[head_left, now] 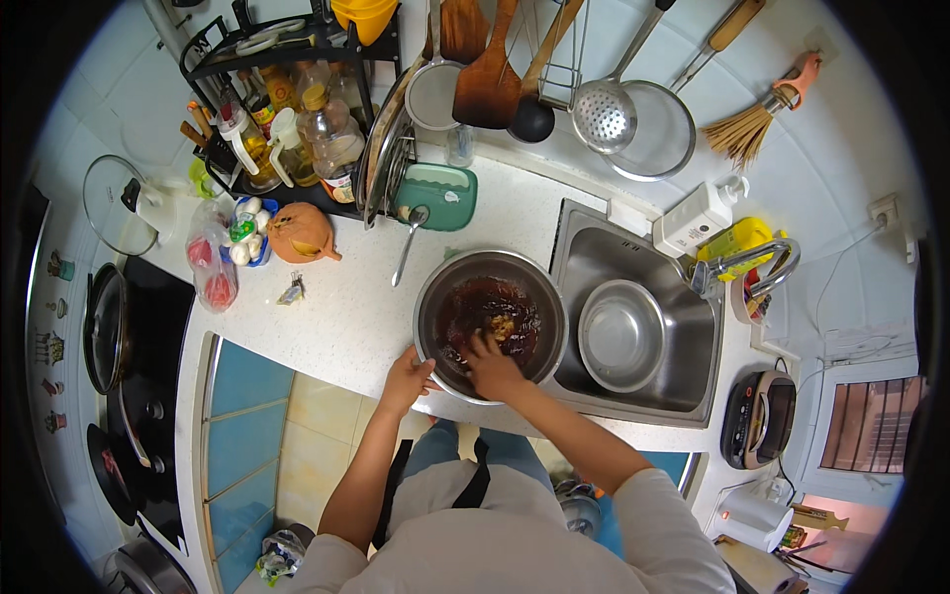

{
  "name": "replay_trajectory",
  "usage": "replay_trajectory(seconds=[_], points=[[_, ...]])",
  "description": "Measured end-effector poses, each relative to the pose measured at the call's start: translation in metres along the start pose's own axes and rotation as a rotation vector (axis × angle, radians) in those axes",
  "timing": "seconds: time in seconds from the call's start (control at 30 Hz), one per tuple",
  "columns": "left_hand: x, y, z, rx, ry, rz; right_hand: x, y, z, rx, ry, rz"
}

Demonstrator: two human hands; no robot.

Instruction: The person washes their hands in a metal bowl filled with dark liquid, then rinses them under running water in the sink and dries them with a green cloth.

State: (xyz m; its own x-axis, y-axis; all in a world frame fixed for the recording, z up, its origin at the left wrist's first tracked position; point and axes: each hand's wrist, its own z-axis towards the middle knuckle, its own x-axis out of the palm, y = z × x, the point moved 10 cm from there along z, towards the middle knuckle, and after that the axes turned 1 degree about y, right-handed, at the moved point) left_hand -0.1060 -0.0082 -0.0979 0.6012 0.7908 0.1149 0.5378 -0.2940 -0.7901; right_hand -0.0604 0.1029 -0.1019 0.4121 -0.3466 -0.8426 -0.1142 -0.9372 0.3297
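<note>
A wide metal bowl (427, 307) stands on the counter beside the sink. Dark reddish-brown liquid (465, 307) fills its bottom, and a yellowish-brown clump (503, 327) shows near the middle. My left hand (404, 381) holds the bowl's near-left rim, thumb toward the top edge and fingers lower on the outside. Reaching over the near rim, my right hand (490, 370) is down inside the bowl with its fingers stretched toward the clump. Its fingertips are at the liquid and partly hidden. No tool shows in either hand.
Right of the bowl, the sink (683, 381) contains a smaller metal basin (621, 337). A spoon (408, 247) leans on a green tray (445, 193) behind. Utensils, including a skimmer (604, 116), hang above. The stove (148, 366) is left; an onion-shaped brown vessel (302, 234) stands nearer.
</note>
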Motion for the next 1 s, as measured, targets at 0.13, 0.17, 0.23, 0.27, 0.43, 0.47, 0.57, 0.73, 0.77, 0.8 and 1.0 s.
replay_trajectory(seconds=[0.13,0.17,0.23,0.27,0.43,0.47,0.57,0.73,0.77,0.8,1.0], points=[[0.0,-0.001,0.002,-0.003,0.0,-0.005,-0.029,-0.027,0.03,0.101,-0.131,-0.117],[0.0,-0.002,0.003,0.005,0.004,-0.001,-0.032,-0.05,0.026,0.199,-0.147,-0.108],[0.001,0.001,0.003,-0.002,0.006,0.009,-0.019,-0.065,0.011,0.258,-0.152,-0.01],[0.001,0.0,0.003,-0.008,0.008,0.019,-0.01,-0.065,0.001,0.259,-0.188,0.042],[0.002,0.001,0.004,0.002,0.02,0.029,-0.015,-0.003,0.018,-0.08,-0.084,-0.226],[0.002,0.001,0.005,0.001,0.024,0.027,-0.022,-0.01,0.029,-0.069,-0.111,-0.258],[-0.002,0.002,0.006,-0.008,0.003,0.038,-0.037,-0.056,0.014,0.181,-0.226,-0.199],[-0.001,0.001,0.004,-0.012,-0.002,0.055,-0.003,0.009,0.011,-0.144,-0.104,-0.157],[0.001,0.0,0.004,-0.019,0.005,0.06,-0.006,0.009,0.02,-0.127,-0.106,-0.177],[0.001,-0.001,0.005,-0.024,0.006,0.068,-0.015,0.006,0.032,-0.116,-0.11,-0.195],[-0.002,0.002,0.005,0.001,0.001,0.041,-0.035,-0.062,0.011,0.217,-0.177,-0.201]])
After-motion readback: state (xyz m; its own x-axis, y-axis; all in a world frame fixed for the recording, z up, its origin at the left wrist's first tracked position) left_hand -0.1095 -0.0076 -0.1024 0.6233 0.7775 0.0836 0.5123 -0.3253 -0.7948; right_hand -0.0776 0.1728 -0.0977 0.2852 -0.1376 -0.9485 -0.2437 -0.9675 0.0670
